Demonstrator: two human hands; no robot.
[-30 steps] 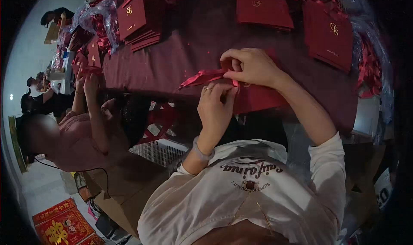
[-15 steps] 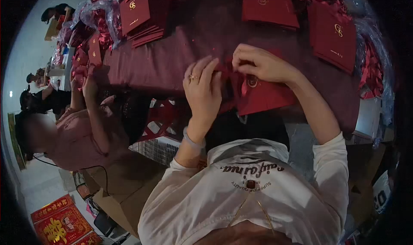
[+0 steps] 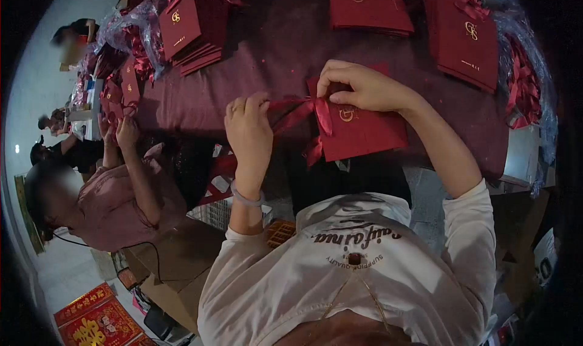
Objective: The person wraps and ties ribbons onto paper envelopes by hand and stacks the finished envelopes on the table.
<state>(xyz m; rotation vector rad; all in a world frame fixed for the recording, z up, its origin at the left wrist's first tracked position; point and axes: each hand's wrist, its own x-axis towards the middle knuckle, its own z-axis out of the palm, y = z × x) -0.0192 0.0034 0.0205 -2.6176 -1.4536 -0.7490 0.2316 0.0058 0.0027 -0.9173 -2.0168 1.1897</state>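
Speaker A: Specify the furniture.
Speaker B: One table [image 3: 194, 97], covered with dark red cloth.

Speaker A: Specify the floor area.
Speaker B: Grey floor [image 3: 428, 209] is visible below the table's near edge. A white slatted crate [image 3: 225, 215] and a cardboard box [image 3: 176, 261] are located at lower left, near red-and-gold printed sheets [image 3: 100, 312].

Speaker A: Wall and lighting?
Speaker B: Pale surface [image 3: 36, 78], far left: wall or floor, indeterminate. Small bright spot [image 3: 17, 148] present. Illumination: dim at table, brighter left.

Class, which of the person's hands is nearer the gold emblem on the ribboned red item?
Right. The right hand is just beyond the emblem; the left hand is farther, to its left, at the ribbon.
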